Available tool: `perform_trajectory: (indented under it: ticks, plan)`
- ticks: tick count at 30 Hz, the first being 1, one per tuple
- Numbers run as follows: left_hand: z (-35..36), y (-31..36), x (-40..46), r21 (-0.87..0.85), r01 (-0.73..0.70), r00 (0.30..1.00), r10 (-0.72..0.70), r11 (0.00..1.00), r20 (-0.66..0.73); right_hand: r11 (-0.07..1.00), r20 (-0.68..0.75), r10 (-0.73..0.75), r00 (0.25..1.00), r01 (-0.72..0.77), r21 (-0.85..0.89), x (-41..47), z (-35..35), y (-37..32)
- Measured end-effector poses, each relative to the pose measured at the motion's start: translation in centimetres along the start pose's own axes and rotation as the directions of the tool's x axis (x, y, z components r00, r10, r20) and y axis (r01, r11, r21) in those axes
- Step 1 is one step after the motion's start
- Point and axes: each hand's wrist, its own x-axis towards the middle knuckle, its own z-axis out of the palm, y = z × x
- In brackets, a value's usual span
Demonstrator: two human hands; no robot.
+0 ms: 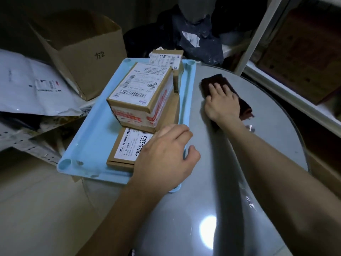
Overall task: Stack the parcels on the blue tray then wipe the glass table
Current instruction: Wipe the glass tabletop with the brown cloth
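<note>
The left hand (166, 156) gripped the near rim of the blue tray (92, 141), fingers curled over it, beside a flat parcel (127, 146) in the tray labelled "12V4A 48W" and "12V4A-5525". Beyond that hand, the right hand (221, 104) pressed flat, fingers straight, on a dark cloth (212, 80) on the glass table (258, 163).

both forearms bare, reaching forward from the bottom of view. left hand (166, 154) palm down, fingers curled over the tray (92, 145) rim, thumb hooked on the outer side (reads as a grip, not a rest). right arm extended further; right hand (221, 103) flat, fingers straight, pressing on the cloth (212, 80).
</note>
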Motion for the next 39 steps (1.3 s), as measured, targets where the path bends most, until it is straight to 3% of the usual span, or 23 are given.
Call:
perform_trajectory:
  ticks: [3,5,7,9,11,13,15,20,22,24,26,28,30,32,36,39]
  plan:
    - [0.0,0.0,0.1,0.004,0.001,1.0,-0.001,1.0,0.002,0.974,0.007,-0.219,0.976,0.219,-0.057,-1.5,0.7,-3.7]
    - [0.0,0.1,0.2,0.002,-0.015,1.0,0.015,1.0,0.008,0.922,0.038,-0.379,0.924,0.381,-0.062,-5.0,0.4,-3.5]
    - [0.1,0.2,0.2,0.005,-0.02,1.0,0.02,1.0,0.007,0.904,0.03,-0.427,0.904,0.427,-0.03,-7.6,0.0,-0.5]
    - [0.1,0.1,0.2,0.0,-0.011,1.0,0.011,1.0,-0.003,0.945,0.0,-0.326,0.945,0.325,-0.039,-7.2,-0.8,3.8]
    - [0.1,0.1,0.2,-0.014,-0.013,1.0,0.014,1.0,0.012,0.991,-0.024,-0.128,0.991,0.127,-0.047,-5.0,-1.7,7.5]
    - [-0.1,0.0,0.1,-0.006,-0.008,0.999,0.008,1.0,0.031,0.999,-0.028,0.02,0.999,-0.021,-0.033,-2.6,-2.1,8.5]
    - [-0.2,0.0,0.2,0.0,-0.009,0.999,0.009,1.0,0.042,0.999,-0.019,0.052,0.998,-0.052,-0.016,-1.6,-1.7,6.8]
    - [-0.2,0.2,0.2,0.043,-0.018,0.999,0.016,0.999,0.046,0.957,0.025,-0.288,0.957,0.289,-0.004,-7.7,-0.4,0.8]
    - [-0.3,0.2,0.1,0.051,-0.021,0.999,0.018,0.998,0.046,0.906,0.054,-0.424,0.904,0.423,0.023,-12.0,-1.1,1.6]
    - [-0.3,0.1,0.1,0.046,-0.012,0.999,0.01,0.999,0.045,0.889,0.035,-0.458,0.888,0.456,0.044,-15.0,-1.8,4.8]
    - [-0.1,0.0,0.1,0.038,-0.01,0.999,0.008,0.999,0.035,0.93,0.002,-0.366,0.931,0.366,0.014,-14.8,-2.6,9.1]
    - [0.1,-0.1,0.2,0.046,-0.02,1.0,0.019,0.999,0.019,0.985,0.008,-0.173,0.985,0.173,-0.021,-12.6,-3.0,11.5]
    - [0.2,-0.1,0.1,0.057,-0.035,0.999,0.033,0.998,0.022,0.999,-0.003,-0.006,1.0,0.006,-0.032,-10.3,-2.9,10.9]
    - [0.3,-0.2,0.0,0.068,-0.04,0.999,0.038,0.997,0.021,0.999,-0.026,0.033,0.999,-0.034,-0.011,-9.3,-2.4,7.8]
    - [0.5,-0.2,0.1,0.095,-0.044,0.999,0.042,0.994,0.024,0.964,-0.017,-0.255,0.967,0.256,0.069,-14.2,-0.9,0.2]
    - [0.4,-0.1,0.1,0.103,-0.044,0.999,0.041,0.994,0.024,0.896,0.01,-0.437,0.9,0.434,0.099,-20.7,-1.2,-0.4]
